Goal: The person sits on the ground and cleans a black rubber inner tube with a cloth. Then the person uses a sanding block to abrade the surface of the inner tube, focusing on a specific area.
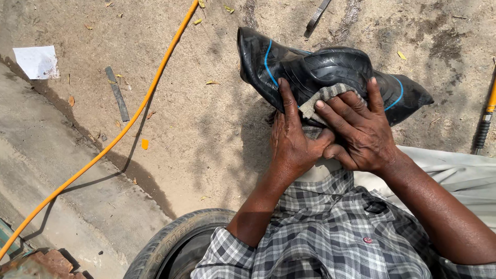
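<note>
A black rubber inner tube (pixel 310 64) with a thin blue line lies folded across my lap, reaching out over the dirt ground. My left hand (pixel 292 137) presses flat on the tube, fingers pointing away from me. My right hand (pixel 356 129) pins a small grey piece of abrasive cloth (pixel 323 95) against the tube with its fingers. The two hands touch at the thumbs. Part of the tube is hidden under both hands.
An orange hose (pixel 129 121) runs diagonally across the sandy ground. A black tyre (pixel 170 245) lies at my left knee. A flat metal bar (pixel 118 93), a white paper scrap (pixel 37 62), a metal tool (pixel 316 16) and a yellow-handled tool (pixel 486 116) lie around.
</note>
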